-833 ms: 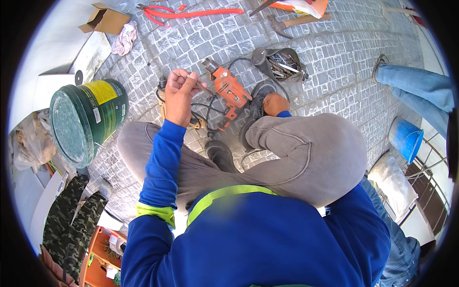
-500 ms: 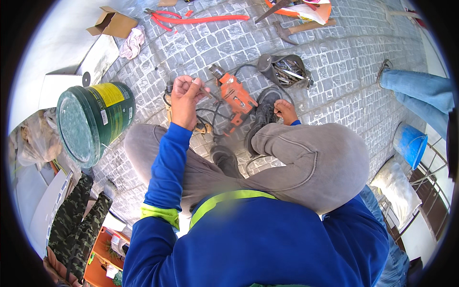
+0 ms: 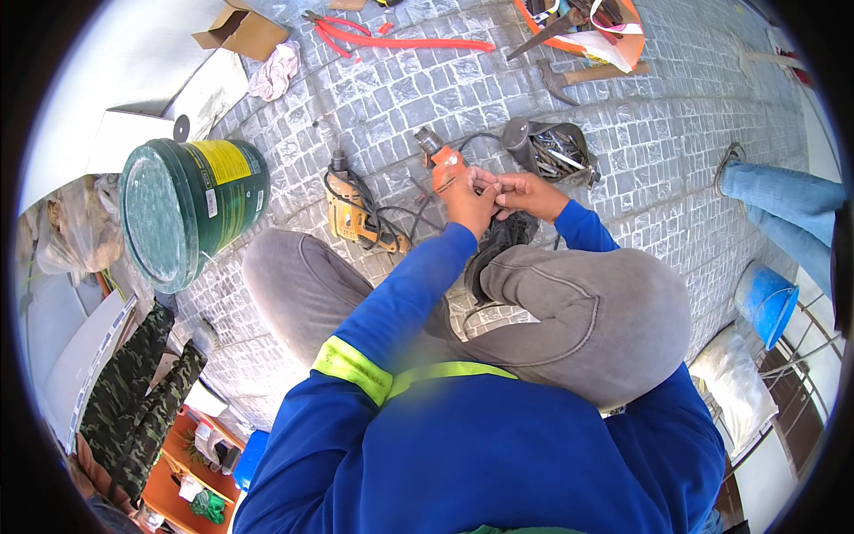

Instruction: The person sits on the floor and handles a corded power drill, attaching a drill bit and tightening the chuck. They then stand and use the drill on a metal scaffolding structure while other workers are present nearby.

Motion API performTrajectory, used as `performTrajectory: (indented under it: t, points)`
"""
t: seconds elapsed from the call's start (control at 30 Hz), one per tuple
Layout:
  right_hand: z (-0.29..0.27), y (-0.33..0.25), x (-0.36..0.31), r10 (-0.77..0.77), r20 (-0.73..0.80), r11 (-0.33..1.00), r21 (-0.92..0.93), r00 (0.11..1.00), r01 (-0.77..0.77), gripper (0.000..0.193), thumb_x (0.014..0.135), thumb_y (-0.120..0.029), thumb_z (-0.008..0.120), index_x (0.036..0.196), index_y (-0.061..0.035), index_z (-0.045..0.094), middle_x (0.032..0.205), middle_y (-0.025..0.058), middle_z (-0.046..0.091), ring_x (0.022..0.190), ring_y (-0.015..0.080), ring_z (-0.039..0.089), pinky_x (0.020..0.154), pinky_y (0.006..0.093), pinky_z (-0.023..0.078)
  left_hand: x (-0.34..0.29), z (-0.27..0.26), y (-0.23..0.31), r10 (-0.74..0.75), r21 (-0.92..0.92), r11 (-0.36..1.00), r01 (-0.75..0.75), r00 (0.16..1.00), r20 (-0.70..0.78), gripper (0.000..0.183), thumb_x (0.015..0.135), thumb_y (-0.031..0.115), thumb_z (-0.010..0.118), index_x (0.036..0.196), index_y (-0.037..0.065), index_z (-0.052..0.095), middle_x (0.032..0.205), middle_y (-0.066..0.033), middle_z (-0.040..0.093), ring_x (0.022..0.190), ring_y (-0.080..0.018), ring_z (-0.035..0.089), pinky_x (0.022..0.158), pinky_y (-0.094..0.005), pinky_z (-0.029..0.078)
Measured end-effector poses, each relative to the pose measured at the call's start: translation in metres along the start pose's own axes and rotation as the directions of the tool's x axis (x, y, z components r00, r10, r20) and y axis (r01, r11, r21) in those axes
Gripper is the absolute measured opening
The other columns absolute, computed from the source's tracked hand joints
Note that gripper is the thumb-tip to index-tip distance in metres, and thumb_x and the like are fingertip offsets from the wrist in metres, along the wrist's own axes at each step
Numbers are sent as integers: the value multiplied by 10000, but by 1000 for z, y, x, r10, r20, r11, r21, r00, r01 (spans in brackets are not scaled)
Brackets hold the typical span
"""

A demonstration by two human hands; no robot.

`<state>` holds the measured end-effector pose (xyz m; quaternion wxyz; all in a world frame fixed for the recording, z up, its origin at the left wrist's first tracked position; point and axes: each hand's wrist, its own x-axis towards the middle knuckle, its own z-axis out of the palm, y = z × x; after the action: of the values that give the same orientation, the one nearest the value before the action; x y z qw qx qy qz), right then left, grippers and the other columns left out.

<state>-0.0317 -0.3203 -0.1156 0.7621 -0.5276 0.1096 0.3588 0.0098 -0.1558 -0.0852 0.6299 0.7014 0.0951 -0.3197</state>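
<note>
1. The orange power drill [image 3: 442,166] lies on the cobbled pavement [image 3: 676,133] just ahead of the person's raised knee, its dark chuck pointing away from the body.
2. The left hand [image 3: 467,200] sits right over the rear of the drill, fingers curled together toward the right hand; whether they pinch anything cannot be made out.
3. The right hand [image 3: 525,191] meets the left one, fingertips touching, the fingers bunched close; any small thing between them is too small to tell.
4. A black cable [image 3: 476,141] loops from the drill toward the grey pouch of bits [image 3: 551,151], which lies open just to the right of the hands.
5. To the left of the drill rests a yellow power tool [image 3: 347,214] with its black cord coiled on it.
6. Further left, a green bucket [image 3: 191,209] lies on its side, lid facing the camera.
7. Beyond, near the top, lie red-handled cutters [image 3: 391,40], a hammer [image 3: 583,76], a cardboard box [image 3: 245,31] and a crumpled rag [image 3: 274,71].
8. At the right edge, another person's leg in jeans [image 3: 783,200] stands well apart, with a blue bucket [image 3: 767,303] below it.
</note>
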Motion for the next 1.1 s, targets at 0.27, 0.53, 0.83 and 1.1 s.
performTrajectory:
  t: [0.27, 0.53, 0.83, 1.1]
  points:
    - [-14, 27, 2, 159, 52, 987, 0, 986, -159, 393, 950, -110, 620, 1337, -58, 586, 1245, 59, 647, 1046, 171, 655, 786, 316, 558, 22, -26, -57, 274, 184, 952, -244, 948, -159, 298, 849, 57, 718, 1089, -11, 556, 1013, -102, 620, 866, -162, 635, 689, -289, 549]
    - [-2, 80, -10, 40, -83, 999, 28, 996, -38, 363, 965, -91, 546, 1326, -53, 550, 993, 16, 594, 778, 109, 605, 664, 248, 490, 84, -27, -69, -107, 558, 754, 346, 903, -416, 985, 607, 475, 904, 1275, -56, 413, 1275, -227, 433, 1227, -376, 479, 1002, -492, 448]
    - [-10, 72, -32, 33, -406, 998, -33, 913, -51, 152, 940, -142, 577, 1004, -32, 661, 740, -26, 545, 667, 79, 503, 633, 253, 440, 75, -36, -63, -4, 563, 804, 193, 948, -319, 867, 655, 372, 893, 1224, -54, 395, 1237, -223, 442, 1159, -368, 524, 971, -467, 472]
    - [-82, 88, -67, -258, -861, 945, -319, 438, -72, 245, 889, -278, 692, 1018, -69, 701, 712, 28, 588, 744, 154, 599, 696, 301, 479, 40, -81, -30, -231, -151, 949, 275, 938, 258, 539, 834, 173, 753, 1285, 81, 473, 1140, -67, 623, 1034, -192, 634, 905, -384, 526]
